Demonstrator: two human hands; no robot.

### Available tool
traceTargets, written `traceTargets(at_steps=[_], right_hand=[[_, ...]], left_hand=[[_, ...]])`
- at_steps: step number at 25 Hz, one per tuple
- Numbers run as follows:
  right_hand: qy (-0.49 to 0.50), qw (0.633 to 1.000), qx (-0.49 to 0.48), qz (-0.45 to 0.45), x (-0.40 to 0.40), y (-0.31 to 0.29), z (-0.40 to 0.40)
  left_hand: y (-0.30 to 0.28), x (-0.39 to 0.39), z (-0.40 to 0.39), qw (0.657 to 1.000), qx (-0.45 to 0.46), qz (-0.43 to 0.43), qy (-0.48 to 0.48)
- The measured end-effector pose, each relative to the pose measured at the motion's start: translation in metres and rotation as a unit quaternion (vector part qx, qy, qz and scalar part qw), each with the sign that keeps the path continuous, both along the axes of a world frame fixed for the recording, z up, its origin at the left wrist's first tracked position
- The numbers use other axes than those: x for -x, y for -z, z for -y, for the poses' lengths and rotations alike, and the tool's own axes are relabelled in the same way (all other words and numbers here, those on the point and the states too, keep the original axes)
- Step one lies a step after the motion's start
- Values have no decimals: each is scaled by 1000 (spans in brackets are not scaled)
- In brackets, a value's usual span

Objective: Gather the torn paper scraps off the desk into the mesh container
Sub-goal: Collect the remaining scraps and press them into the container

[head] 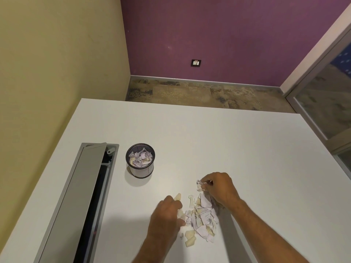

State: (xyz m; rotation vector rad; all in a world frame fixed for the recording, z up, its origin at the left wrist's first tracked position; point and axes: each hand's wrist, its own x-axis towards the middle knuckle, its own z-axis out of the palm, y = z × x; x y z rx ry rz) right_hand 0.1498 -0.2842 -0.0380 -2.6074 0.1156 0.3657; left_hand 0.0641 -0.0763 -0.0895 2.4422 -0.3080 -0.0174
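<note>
A pile of torn paper scraps (201,219), white and cream, lies on the white desk (228,149) near the front. My right hand (221,188) is above the pile's far side, fingers pinched on a small bunch of scraps. My left hand (167,215) rests at the pile's left edge, fingers curled on a few scraps. The black mesh container (140,160) stands upright to the far left of the pile, partly filled with scraps.
A long grey cable tray (79,196) with its lid open runs along the desk's left side beside the yellow wall. The desk's far edge drops to carpeted floor. A glass partition (326,103) stands at the right.
</note>
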Motion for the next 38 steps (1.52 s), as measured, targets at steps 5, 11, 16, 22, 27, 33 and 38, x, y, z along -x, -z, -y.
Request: traceTargets(at_steps=[5,11,16,22,27,33,38], right_hand=[[38,998,-49,6,1,-6,-8],[90,968,-231,46,-7,-45,-46],[-19,963,-250,97,-47,-88,-112],[-198,975,-55,84,-84,-97,-175],[-252,967,-20,46,-83,-91,-179],[-146,974,-167,49,-69,-90,-139],[-10,970,-240,39,-38,-76,-74]], left_hand=[[11,6,-1,997,40,-15,-62],[-8,11,-8,957,154,-177,-172],[-46,12,-25,916,254,-203,-233],[-97,-17,-67,897,302,-134,-294],[-128,-49,-99,918,247,-50,-306],[-137,-102,-102,954,115,-5,-276],[-133,-128,-98,979,-122,-76,-142]])
